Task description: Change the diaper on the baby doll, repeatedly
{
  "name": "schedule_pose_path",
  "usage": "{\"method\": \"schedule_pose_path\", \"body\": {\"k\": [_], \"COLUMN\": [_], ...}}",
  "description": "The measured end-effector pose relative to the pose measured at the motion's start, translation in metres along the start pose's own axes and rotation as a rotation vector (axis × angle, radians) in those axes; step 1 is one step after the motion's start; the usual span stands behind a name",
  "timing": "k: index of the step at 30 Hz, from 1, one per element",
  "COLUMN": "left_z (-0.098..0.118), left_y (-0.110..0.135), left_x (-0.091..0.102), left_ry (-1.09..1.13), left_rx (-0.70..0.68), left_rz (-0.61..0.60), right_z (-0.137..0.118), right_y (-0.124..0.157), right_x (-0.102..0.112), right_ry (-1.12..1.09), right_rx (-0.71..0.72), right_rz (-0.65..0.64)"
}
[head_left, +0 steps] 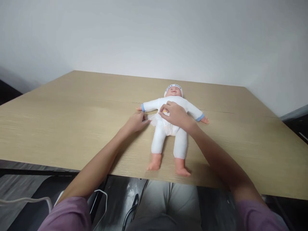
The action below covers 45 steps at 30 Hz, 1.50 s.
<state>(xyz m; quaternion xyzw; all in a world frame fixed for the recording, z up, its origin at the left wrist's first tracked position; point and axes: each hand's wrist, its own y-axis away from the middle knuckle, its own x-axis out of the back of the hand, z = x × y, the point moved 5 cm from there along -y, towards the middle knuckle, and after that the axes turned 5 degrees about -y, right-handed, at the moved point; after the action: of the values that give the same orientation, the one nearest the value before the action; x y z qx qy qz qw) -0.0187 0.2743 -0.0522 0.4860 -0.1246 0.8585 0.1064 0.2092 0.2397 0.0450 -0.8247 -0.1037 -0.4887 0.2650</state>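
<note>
A baby doll (pixel 180 142) in a white suit with blue cuffs lies on its back on the table, arms spread and feet towards me. A white diaper (pixel 171 129) sits around its hips, with one thin side wing (pixel 152 119) spread out to the left. My left hand (pixel 139 122) is closed, thumb and fingers pinching the edge of that wing. Over the doll's belly, my right hand (pixel 176 115) is curled with its fingers at the front of the diaper, a small coloured print showing between thumb and fingers. The diaper's right side is hidden behind this hand.
The wooden table (pixel 72 112) reaches back to a pale wall (pixel 144 38). Its front edge runs just beyond the doll's feet. Below on the left are a dark chair (pixel 36 199) and a white cable (pixel 26 200).
</note>
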Motion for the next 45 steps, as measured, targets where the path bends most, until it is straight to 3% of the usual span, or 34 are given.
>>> {"method": "schedule_pose_path", "body": {"k": [3, 6, 10, 14, 17, 23, 28, 31, 34, 36, 38, 40, 42, 45], "left_z": [-0.004, 0.000, 0.029, 0.076, 0.090, 0.071, 0.062, 0.064, 0.071, 0.085, 0.105, 0.120, 0.125, 0.119], "left_y": [-0.002, -0.012, -0.034, -0.049, -0.049, -0.043, -0.050, -0.050, -0.031, -0.007, 0.021, 0.049, 0.069, 0.077], "left_x": [0.007, 0.022, 0.038, 0.025, 0.005, -0.015, -0.027, -0.023, -0.005, 0.009, 0.016, 0.014, 0.006, -0.005], "left_ry": [0.071, 0.221, 0.530, 0.621, 0.673, 0.873, 0.783, 0.759, 0.669, 0.586, 0.485, 0.334, 0.177, 0.075], "left_rx": [0.013, 0.037, 0.051, -0.041, -0.091, -0.187, -0.141, -0.101, -0.062, -0.141, -0.299, -0.419, -0.445, -0.372], "left_rz": [-0.099, -0.120, -0.072, -0.112, -0.103, 0.158, 0.132, 0.159, 0.328, 0.383, 0.279, 0.094, -0.031, -0.047], "right_z": [0.005, 0.007, 0.008, 0.015, 0.020, 0.028, 0.033, 0.035, 0.029, 0.019, 0.005, -0.007, -0.011, -0.001], "right_y": [-0.001, -0.001, -0.002, -0.003, -0.005, -0.005, -0.007, -0.011, -0.001, 0.021, 0.054, 0.092, 0.124, 0.146], "right_x": [-0.002, -0.001, -0.001, -0.004, -0.004, -0.004, -0.006, -0.001, 0.016, 0.027, 0.030, 0.023, 0.012, 0.004], "right_ry": [-0.047, -0.095, -0.129, -0.181, -0.237, -0.298, -0.277, -0.242, -0.228, -0.243, -0.304, -0.402, -0.423, -0.327], "right_rx": [-0.019, -0.033, -0.083, -0.114, -0.109, -0.136, -0.113, -0.064, -0.018, 0.006, 0.016, -0.004, -0.063, -0.147], "right_rz": [-0.013, -0.026, -0.040, -0.019, 0.007, 0.033, 0.128, 0.208, 0.292, 0.310, 0.235, 0.089, 0.001, 0.038]}}
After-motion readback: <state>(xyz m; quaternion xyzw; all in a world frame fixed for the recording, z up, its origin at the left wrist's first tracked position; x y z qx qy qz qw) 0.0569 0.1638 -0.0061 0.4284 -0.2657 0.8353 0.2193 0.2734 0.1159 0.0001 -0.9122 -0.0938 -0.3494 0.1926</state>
